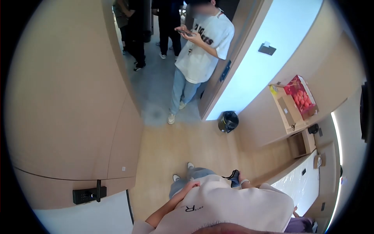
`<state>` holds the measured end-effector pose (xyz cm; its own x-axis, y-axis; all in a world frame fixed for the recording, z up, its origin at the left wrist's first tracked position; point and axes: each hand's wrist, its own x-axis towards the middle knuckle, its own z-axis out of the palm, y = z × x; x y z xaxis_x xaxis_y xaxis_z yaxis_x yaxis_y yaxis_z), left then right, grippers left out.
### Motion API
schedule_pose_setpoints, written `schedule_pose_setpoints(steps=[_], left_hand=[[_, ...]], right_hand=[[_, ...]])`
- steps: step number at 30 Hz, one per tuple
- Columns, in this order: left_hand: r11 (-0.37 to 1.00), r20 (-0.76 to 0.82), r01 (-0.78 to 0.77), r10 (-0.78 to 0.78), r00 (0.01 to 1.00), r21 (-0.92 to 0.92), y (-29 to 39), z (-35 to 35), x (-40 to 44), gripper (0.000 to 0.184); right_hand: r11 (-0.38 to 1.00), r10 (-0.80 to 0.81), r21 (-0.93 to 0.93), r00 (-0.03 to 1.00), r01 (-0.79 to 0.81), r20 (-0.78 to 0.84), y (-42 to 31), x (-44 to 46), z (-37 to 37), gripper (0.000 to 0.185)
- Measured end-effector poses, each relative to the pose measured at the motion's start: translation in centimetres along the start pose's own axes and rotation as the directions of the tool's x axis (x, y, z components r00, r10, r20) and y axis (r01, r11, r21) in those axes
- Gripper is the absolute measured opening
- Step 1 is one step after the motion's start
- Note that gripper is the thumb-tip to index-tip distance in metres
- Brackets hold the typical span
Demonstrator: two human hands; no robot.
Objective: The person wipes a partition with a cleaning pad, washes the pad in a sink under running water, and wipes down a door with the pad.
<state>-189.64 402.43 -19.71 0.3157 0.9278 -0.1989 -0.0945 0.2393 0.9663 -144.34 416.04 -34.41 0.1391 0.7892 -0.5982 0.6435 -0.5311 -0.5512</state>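
Note:
My left hand (192, 188) lies against the front of my light pink T-shirt (233, 202), low on my body. Its fingers look curled in, and whatever they may hold is hidden. Out to the right side, my right hand (240, 177) grips a dark blue-black item with thin straps (234, 178); its exact kind does not show. A pale band circles my right wrist. Below the shirt are my jeans and light shoes on the wooden floor (163, 152).
In the doorway, a person (202, 43) in a white T-shirt holds a phone (184, 32); others stand behind. A lined bin (228, 121) sits by the doorpost. Shelving with a red box (302, 97) stands right. A door handle (98, 191) is left; a purple-clothed person (300, 225) is lower right.

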Motion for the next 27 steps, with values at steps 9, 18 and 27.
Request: schedule_pose_setpoints(steps=[9,18,27], left_hand=[[0.993,0.062,0.061,-0.054,0.997,-0.104,4.3,-0.7,1.7,0.007],[0.971,0.157,0.076,-0.041,0.987,-0.225,5.4,-0.1,8.3,0.007],[0.995,0.185,0.101,-0.099,0.978,0.002,10.8,1.5,18.7,0.008]], right_hand=[[0.627,0.334,-0.778,0.919,-0.049,0.212,-3.7,-7.3,1.1,0.046],[0.814,0.259,-0.563,0.956,-0.139,0.139,-0.4,-2.1,-2.8,0.047],[0.91,0.164,-0.402,0.979,-0.102,0.123,3.5,7.5,-6.6,0.048]])
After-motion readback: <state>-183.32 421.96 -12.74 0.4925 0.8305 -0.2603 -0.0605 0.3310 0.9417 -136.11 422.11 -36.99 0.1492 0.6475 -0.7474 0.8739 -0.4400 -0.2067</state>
